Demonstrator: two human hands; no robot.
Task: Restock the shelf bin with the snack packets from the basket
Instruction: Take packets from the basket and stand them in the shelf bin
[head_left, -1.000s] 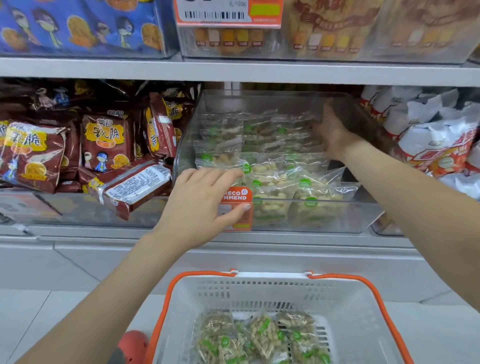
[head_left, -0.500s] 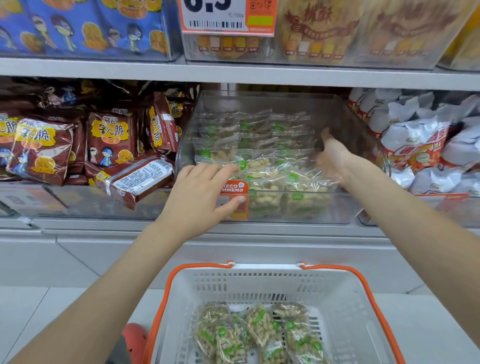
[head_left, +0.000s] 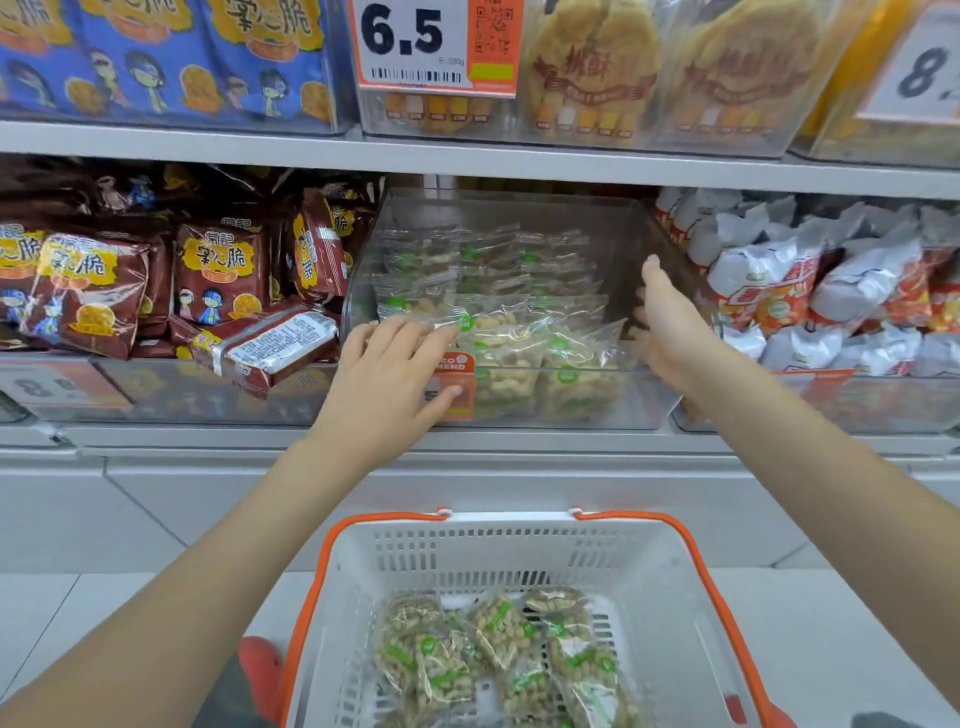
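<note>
The left hand (head_left: 387, 384) is resting open-fingered on the clear shelf bin's (head_left: 644, 400) near-left rim, the right hand (head_left: 667, 327) is hovering open inside its right wall beside stacked packets, while more snack packets (head_left: 498, 654) are lying in the basket (head_left: 670, 613) below.

Both forearms are bare, no sleeves in view; the left hand (head_left: 387, 382) and right hand (head_left: 670, 332) are bare too; red shoes (head_left: 260, 670) show at the frame's bottom edge.

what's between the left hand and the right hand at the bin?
Head view: the clear shelf bin's front section, stacked with clear nut packets, plus the orange tag under the left hand's thumb. The right hand is open, holding nothing.
</note>
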